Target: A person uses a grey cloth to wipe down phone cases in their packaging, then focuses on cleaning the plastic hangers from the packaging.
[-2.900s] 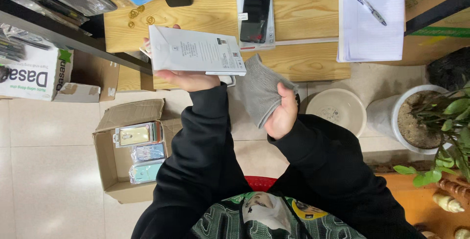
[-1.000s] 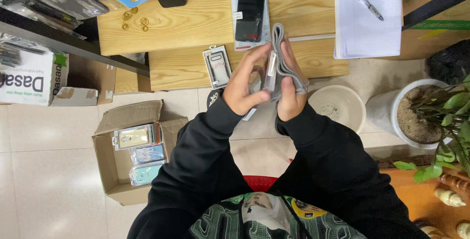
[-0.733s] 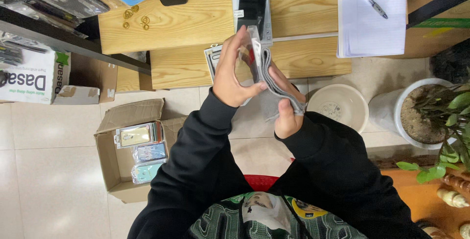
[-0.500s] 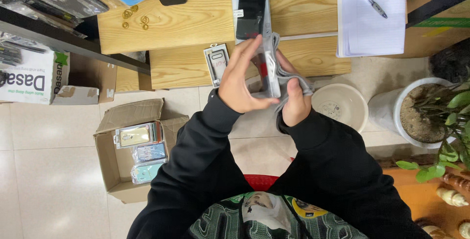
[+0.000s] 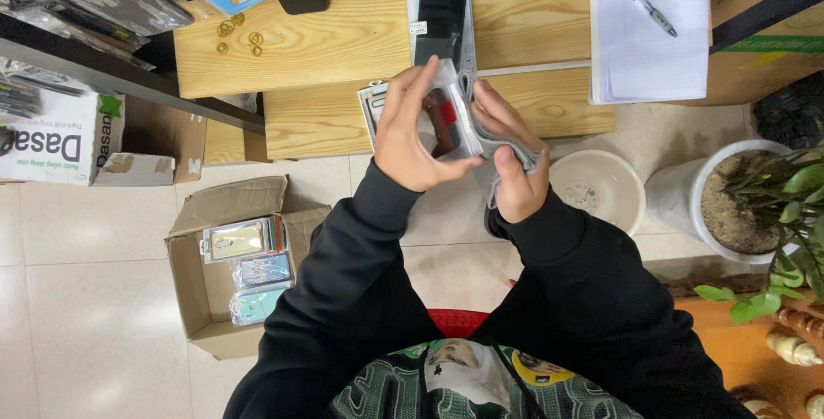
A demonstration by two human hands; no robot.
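My left hand (image 5: 410, 131) holds a small clear-fronted packet (image 5: 448, 118) with a dark and red item inside, just above the lower wooden step. My right hand (image 5: 508, 160) grips a grey plastic mailing bag (image 5: 505, 148) right beside the packet, its mouth pulled open against the packet's edge. Both hands meet in the middle of the view. Another packaged item (image 5: 372, 108) lies on the wood behind my left hand, partly hidden.
A black phone case in packaging (image 5: 441, 17) lies on the upper wooden shelf (image 5: 343, 33). A notepad with a pen (image 5: 648, 24) sits at right. An open cardboard box (image 5: 225, 264) of packaged cases stands on the floor at left, a white bowl (image 5: 598, 189) and potted plant (image 5: 755, 204) at right.
A large white packet held earlier is gone from my hands. My left hand now holds a small packet pressed to the grey bag, and both hands have closed together.
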